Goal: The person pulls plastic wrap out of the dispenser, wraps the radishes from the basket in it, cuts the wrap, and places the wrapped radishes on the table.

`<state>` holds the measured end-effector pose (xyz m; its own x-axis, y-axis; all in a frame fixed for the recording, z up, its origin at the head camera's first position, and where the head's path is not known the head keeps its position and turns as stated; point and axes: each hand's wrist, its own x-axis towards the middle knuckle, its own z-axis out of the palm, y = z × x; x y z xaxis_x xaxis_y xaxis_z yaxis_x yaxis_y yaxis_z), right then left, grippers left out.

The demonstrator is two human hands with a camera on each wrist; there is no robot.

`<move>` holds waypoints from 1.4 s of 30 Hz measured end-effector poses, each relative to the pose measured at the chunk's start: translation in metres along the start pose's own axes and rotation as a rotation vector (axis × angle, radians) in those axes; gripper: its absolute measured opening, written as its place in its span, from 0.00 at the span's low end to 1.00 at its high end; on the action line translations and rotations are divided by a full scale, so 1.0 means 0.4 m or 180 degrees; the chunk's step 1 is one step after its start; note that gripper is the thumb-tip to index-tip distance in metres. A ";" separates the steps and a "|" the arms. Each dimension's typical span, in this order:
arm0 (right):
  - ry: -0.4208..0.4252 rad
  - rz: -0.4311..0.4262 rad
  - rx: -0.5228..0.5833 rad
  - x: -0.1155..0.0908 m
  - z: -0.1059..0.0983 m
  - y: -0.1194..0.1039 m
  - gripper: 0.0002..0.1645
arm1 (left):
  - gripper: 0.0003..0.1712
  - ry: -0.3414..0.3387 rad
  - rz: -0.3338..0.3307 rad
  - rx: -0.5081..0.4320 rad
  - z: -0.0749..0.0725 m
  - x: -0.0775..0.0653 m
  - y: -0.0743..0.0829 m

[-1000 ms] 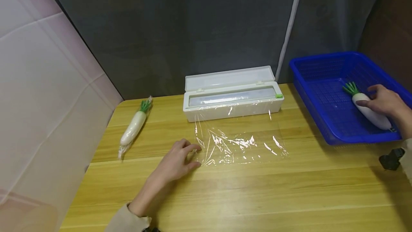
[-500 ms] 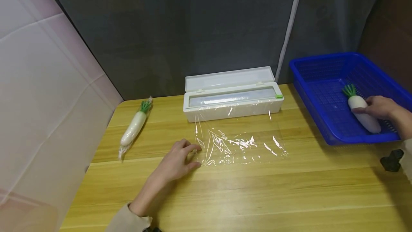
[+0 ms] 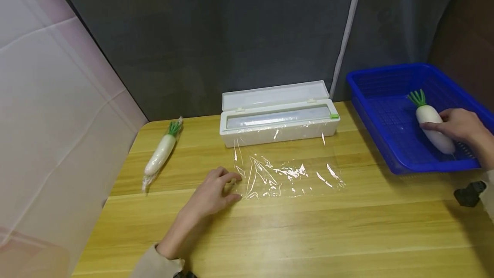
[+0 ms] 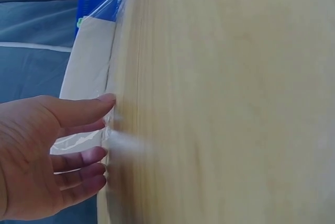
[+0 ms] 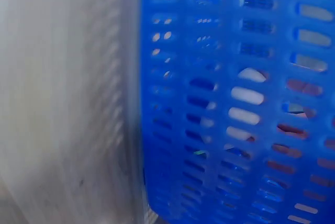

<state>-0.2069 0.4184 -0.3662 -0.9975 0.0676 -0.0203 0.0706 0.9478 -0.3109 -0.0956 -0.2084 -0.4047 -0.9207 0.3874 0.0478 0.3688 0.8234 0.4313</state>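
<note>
My right hand grips a white radish with green leaf stubs inside the blue basket, thumb across its near side. In the right wrist view the basket wall hides most of that hand. My left hand touches the left edge of a sheet of clear cling film, thumb and forefinger apart. The film runs from a white cling film box with its lid raised. Seen from the left wrist, the hand's fingers are loosely bent at the film's edge.
Another radish, wrapped in film with twisted ends, lies at the left of the wooden table. A green slider sits at the box's right end. A grey curtain hangs behind, and a pale wall borders the left.
The right hand has shifted the radish slightly left and up within the basket, and its thumb now lies farther round it. My left hand and the film have stayed in place.
</note>
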 end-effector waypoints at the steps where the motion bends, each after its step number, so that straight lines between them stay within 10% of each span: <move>1: 0.0040 0.0041 0.0030 -0.003 0.001 -0.002 0.45 | 0.24 -0.0009 -0.0008 0.0000 0.001 0.001 0.000; 12: 0.0568 -0.0058 0.0245 -0.020 -0.011 -0.038 0.41 | 0.24 -0.0085 -0.0157 -0.0023 0.001 0.009 0.009; 42: 0.0562 -0.0696 0.0776 -0.037 -0.073 -0.308 0.44 | 0.23 -0.0114 -0.0190 -0.0158 -0.006 0.016 0.001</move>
<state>-0.2008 0.3095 -0.2998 -0.9718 -0.0553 0.2293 -0.1678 0.8453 -0.5073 -0.1018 -0.2067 -0.4019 -0.9353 0.3536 -0.0112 0.3059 0.8242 0.4766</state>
